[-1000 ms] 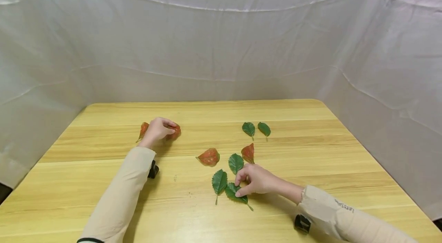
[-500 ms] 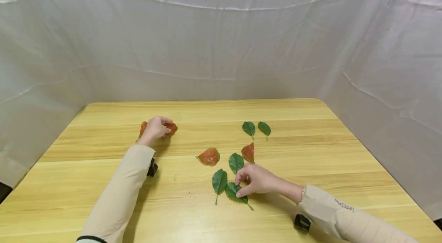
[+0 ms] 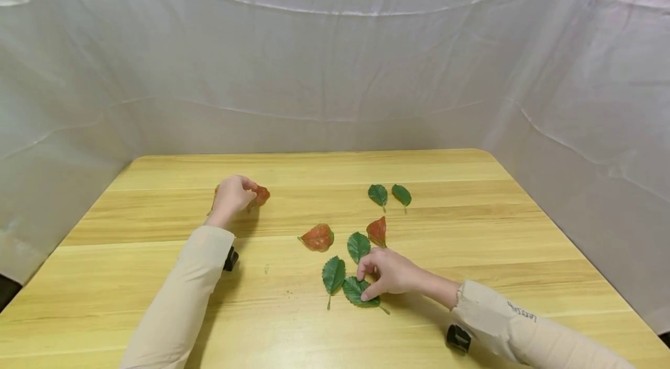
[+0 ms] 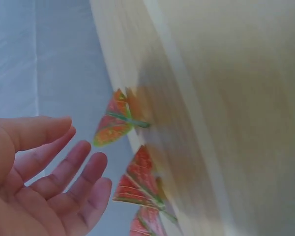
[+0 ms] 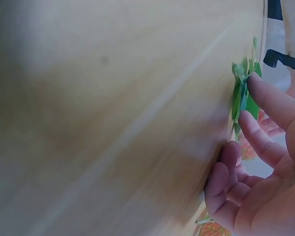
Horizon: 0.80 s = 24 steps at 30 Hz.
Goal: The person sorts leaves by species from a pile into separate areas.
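My left hand [image 3: 232,197] hovers at the table's far left, over red leaves. Its fingers are loosely bent and empty in the left wrist view, with a small gap to the nearest red leaf [image 4: 113,123]. Beyond them another red leaf [image 4: 139,181] shows, and part of a third at the lower edge. At the front middle, my right hand [image 3: 392,273] pinches a green leaf [image 3: 354,290] with thumb and index finger, low over the table. Two more green leaves lie beside it, one to its left [image 3: 333,275] and one behind [image 3: 358,247].
A red leaf [image 3: 317,238] lies mid-table and another red leaf [image 3: 377,231] just behind my right hand. Two green leaves [image 3: 377,195] [image 3: 401,195] lie farther back. Pale cloth walls [image 3: 324,66] rise around the wooden table [image 3: 293,334].
The left hand has moved slightly left and back, and the red leaf by its fingers has shifted a little left. The green leaf under the right hand has turned slightly, its stem swinging right.
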### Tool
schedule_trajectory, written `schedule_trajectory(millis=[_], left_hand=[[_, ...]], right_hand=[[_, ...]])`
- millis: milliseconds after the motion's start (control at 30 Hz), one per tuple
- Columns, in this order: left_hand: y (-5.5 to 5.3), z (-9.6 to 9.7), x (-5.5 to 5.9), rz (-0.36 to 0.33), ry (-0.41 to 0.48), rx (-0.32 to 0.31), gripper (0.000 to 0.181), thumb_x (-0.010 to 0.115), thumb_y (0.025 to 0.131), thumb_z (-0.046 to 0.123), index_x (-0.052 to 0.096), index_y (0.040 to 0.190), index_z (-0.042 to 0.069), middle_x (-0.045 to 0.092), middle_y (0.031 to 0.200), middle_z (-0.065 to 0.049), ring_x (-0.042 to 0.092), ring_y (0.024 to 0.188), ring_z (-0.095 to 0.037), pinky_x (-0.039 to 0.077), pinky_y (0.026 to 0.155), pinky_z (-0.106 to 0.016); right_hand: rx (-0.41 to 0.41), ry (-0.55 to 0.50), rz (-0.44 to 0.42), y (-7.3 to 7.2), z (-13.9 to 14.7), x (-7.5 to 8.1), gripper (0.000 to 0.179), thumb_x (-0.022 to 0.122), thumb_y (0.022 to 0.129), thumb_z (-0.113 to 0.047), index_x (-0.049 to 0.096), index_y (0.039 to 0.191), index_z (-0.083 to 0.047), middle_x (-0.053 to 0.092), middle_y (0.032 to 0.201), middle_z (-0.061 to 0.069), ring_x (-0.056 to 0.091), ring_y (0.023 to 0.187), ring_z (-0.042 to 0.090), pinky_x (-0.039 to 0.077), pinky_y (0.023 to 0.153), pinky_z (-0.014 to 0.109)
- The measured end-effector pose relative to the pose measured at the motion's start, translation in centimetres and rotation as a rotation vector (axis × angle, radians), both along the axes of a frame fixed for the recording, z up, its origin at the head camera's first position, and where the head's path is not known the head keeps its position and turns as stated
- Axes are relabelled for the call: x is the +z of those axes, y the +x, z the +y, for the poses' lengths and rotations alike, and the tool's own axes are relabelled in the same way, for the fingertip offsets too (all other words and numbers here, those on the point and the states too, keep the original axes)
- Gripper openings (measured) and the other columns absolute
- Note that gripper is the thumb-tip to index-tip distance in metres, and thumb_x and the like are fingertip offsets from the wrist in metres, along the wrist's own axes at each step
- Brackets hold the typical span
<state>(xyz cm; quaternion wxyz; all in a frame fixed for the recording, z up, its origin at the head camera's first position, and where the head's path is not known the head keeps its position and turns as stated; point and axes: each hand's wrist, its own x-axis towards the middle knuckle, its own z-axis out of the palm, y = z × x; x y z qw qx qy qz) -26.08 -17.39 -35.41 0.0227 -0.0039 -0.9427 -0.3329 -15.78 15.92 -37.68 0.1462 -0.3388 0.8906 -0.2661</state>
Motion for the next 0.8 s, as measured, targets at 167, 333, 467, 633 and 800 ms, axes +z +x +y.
schedule_trajectory(millis=[167, 333, 467, 633, 800], left_hand=[[0.6, 0.6, 0.6, 0.047, 0.003, 0.018, 0.021, 0.055, 0.085, 0.006, 0.064, 0.102, -0.003, 0.062, 0.101, -0.020, 0.057, 0.091, -0.033, 0.045, 0.075, -0.042], [0.8, 1.6, 0.5, 0.089, 0.030, -0.054, 0.021, 0.057, 0.085, 0.006, 0.064, 0.101, -0.004, 0.063, 0.096, -0.018, 0.058, 0.088, -0.030, 0.047, 0.074, -0.040], [1.1, 2.3, 0.5, 0.092, 0.062, -0.126, 0.019, 0.057, 0.085, 0.005, 0.064, 0.100, -0.006, 0.063, 0.092, -0.017, 0.058, 0.086, -0.029, 0.047, 0.074, -0.039], [1.8, 3.2, 0.6, 0.076, 0.088, -0.187, 0.018, 0.057, 0.085, 0.005, 0.063, 0.098, -0.006, 0.063, 0.092, -0.016, 0.057, 0.087, -0.029, 0.046, 0.076, -0.040], [2.3, 4.1, 0.6, 0.076, 0.097, -0.250, 0.018, 0.058, 0.086, 0.007, 0.064, 0.099, -0.004, 0.063, 0.093, -0.014, 0.057, 0.086, -0.027, 0.046, 0.075, -0.039]], right_hand=[[-0.004, -0.007, 0.005, 0.1, 0.0, 0.0, 0.023, 0.079, 0.066, -0.019, 0.061, 0.079, -0.013, 0.048, 0.077, -0.006, 0.042, 0.071, 0.012, 0.037, 0.063, 0.025], [-0.006, -0.004, 0.012, 0.1, 0.0, -0.1, 0.023, 0.079, 0.066, -0.019, 0.061, 0.079, -0.014, 0.048, 0.076, -0.006, 0.041, 0.070, 0.012, 0.037, 0.063, 0.024], [-0.013, 0.000, 0.014, 0.0, 0.0, -0.2, 0.023, 0.079, 0.065, -0.018, 0.061, 0.079, -0.014, 0.048, 0.077, -0.006, 0.041, 0.071, 0.012, 0.037, 0.063, 0.025], [-0.014, -0.002, 0.021, 0.0, 0.1, -0.4, 0.023, 0.079, 0.065, -0.018, 0.061, 0.078, -0.015, 0.048, 0.076, -0.007, 0.041, 0.071, 0.012, 0.037, 0.064, 0.025], [-0.015, -0.004, 0.023, 0.0, 0.0, -0.5, 0.023, 0.079, 0.065, -0.017, 0.061, 0.078, -0.014, 0.048, 0.076, -0.007, 0.041, 0.070, 0.012, 0.037, 0.063, 0.025]])
